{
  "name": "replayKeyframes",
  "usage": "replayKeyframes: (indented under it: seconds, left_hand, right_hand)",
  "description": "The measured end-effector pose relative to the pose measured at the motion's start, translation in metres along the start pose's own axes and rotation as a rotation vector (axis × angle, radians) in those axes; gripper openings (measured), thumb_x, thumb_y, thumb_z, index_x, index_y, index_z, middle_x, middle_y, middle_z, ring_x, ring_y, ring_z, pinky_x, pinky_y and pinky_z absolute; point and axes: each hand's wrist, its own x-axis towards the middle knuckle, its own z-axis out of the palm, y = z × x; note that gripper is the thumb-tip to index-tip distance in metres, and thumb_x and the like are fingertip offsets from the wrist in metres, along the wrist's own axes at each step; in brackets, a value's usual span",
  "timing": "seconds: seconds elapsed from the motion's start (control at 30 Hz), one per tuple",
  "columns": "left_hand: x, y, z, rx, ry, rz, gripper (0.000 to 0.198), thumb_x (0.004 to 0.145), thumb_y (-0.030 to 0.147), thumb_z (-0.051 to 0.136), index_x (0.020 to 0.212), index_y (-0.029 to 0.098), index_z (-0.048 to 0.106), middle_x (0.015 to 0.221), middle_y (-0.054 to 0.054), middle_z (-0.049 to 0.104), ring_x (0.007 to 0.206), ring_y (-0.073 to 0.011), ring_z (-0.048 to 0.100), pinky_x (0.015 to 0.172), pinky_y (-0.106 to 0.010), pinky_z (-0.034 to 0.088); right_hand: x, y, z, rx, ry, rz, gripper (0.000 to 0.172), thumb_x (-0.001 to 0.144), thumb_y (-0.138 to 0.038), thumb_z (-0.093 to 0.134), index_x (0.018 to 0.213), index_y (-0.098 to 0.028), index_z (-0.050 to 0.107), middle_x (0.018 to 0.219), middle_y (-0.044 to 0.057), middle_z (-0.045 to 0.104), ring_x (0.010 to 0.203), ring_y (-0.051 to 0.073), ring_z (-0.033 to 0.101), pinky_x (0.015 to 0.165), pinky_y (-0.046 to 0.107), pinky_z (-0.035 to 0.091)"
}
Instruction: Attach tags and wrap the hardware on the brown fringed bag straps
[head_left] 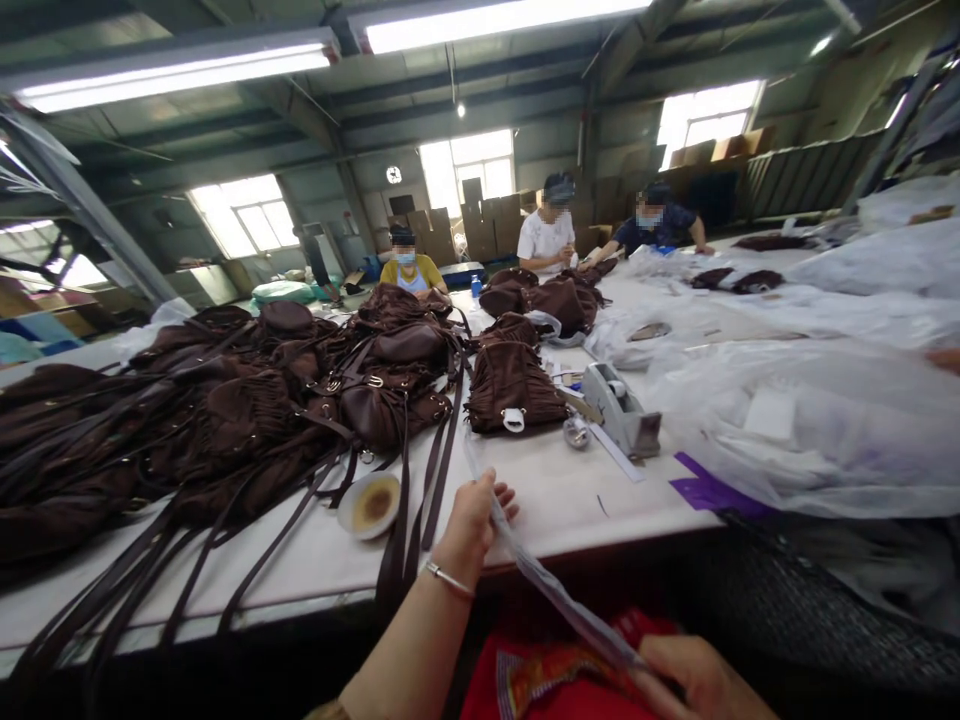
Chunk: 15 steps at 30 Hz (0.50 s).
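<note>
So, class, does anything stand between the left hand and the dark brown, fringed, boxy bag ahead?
No obstacle shows: only the whitish twisted plastic strip and white tabletop show between the left hand and the bag. The grey, blocky tape dispenser stands right of the bag, off that path.

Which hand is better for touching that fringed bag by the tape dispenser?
Probably the left hand: it's at the table, closer to the fringed bag. The right hand is farther back, holding the twisted plastic strip.
</note>
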Motion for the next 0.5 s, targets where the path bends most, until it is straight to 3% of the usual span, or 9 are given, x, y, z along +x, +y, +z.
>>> replayKeyframes:
  seconds: [0.13, 0.23, 0.3, 0.4, 0.5]
  left_hand:
    - [-0.054, -0.026, -0.001, -0.274, -0.012, -0.057, 0.018, 0.094, 0.033, 0.059, 0.088, 0.019, 0.050, 0.077, -0.002, 0.059, 0.063, -0.0128, 0.063, 0.068, -0.034, 0.061]
    - [-0.079, -0.037, -0.004, -0.536, -0.035, -0.074, 0.022, 0.088, 0.032, 0.068, 0.081, 0.020, 0.051, 0.066, 0.002, 0.053, 0.055, -0.0117, 0.057, 0.063, -0.031, 0.059]
    - [-0.090, -0.044, -0.009, -0.584, -0.018, -0.065, 0.023, 0.085, 0.034, 0.071, 0.081, 0.021, 0.053, 0.068, 0.001, 0.056, 0.060, -0.0139, 0.061, 0.066, -0.032, 0.059]
    - [-0.106, -0.060, -0.022, -0.325, -0.055, 0.008, 0.028, 0.082, 0.045, 0.073, 0.090, 0.022, 0.061, 0.086, -0.007, 0.067, 0.082, -0.0228, 0.069, 0.071, -0.035, 0.059]
    - [-0.123, -0.076, -0.042, 0.294, -0.183, 0.316, 0.024, 0.082, 0.049, 0.071, 0.086, 0.025, 0.069, 0.086, -0.010, 0.070, 0.082, -0.0255, 0.068, 0.073, -0.036, 0.057]
  right_hand:
    - [0.016, -0.018, -0.006, -0.069, 0.049, 0.009, 0.035, 0.094, -0.033, 0.045, 0.063, -0.020, 0.057, 0.064, 0.002, 0.064, 0.061, 0.017, 0.059, 0.059, 0.028, 0.037]
    - [0.030, -0.039, -0.012, -0.079, 0.058, 0.004, 0.031, 0.092, -0.029, 0.046, 0.065, -0.020, 0.057, 0.067, 0.002, 0.066, 0.063, 0.017, 0.059, 0.059, 0.027, 0.035]
    - [0.040, -0.050, -0.014, -0.088, 0.064, -0.023, 0.030, 0.091, -0.026, 0.046, 0.064, -0.019, 0.058, 0.066, 0.002, 0.065, 0.062, 0.016, 0.059, 0.058, 0.027, 0.034]
    - [0.051, -0.059, -0.017, -0.127, 0.071, -0.054, 0.028, 0.090, -0.022, 0.047, 0.065, -0.018, 0.059, 0.066, 0.003, 0.066, 0.061, 0.016, 0.059, 0.058, 0.028, 0.033]
    - [0.060, -0.059, -0.018, -0.195, 0.085, -0.062, 0.027, 0.089, -0.019, 0.048, 0.066, -0.018, 0.062, 0.067, 0.003, 0.068, 0.063, 0.016, 0.060, 0.059, 0.028, 0.032]
